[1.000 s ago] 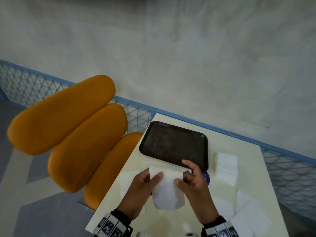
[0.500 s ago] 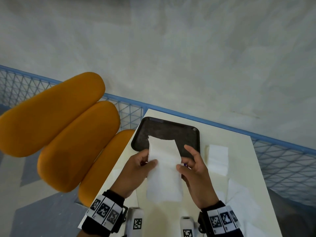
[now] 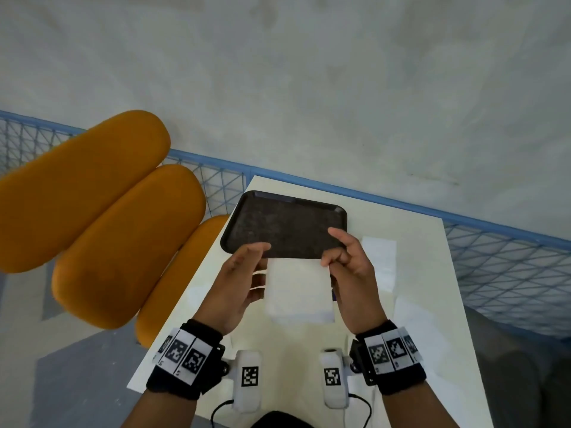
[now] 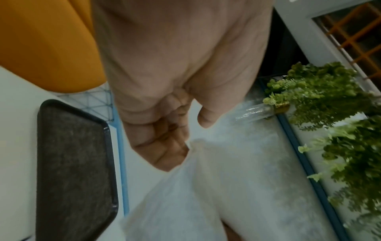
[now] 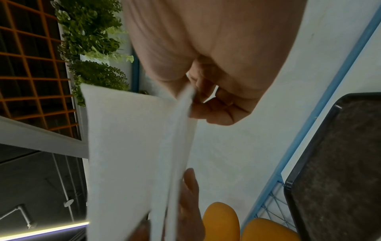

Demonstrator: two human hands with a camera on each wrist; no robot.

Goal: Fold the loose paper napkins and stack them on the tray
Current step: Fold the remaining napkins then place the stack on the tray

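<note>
The white paper napkin (image 3: pixel 298 288) that stood tall half a second ago, its top edge reaching up over the tray, is now a shorter rectangle held level with the tray's near rim; a second ago it was low between the hands with a rounded bottom. To my eye it has been doubled over, so the fold looks about made and the placing is what remains.

The left hand (image 3: pixel 238 285) has the napkin's left edge, thumb on top and fingers curled beneath; the left wrist view shows the paper tucked against those curled fingers. The right hand (image 3: pixel 350 270) pinches the right top corner between thumb and bent fingers, the forefinger raised free; its wrist view shows layered edges in that pinch.

The dark textured rectangular plastic tray (image 3: pixel 247 208) sits at twelve o'clock from the napkin, bare, so nothing is stacked yet. On the cream square table (image 3: pixel 417 230) another loose white napkin (image 3: pixel 381 257) lies at about two o'clock of the hands, and more pale sheets (image 3: pixel 420 329) at four o'clock. Orange padded seat cushions (image 3: pixel 123 242) stand off at nine o'clock.
</note>
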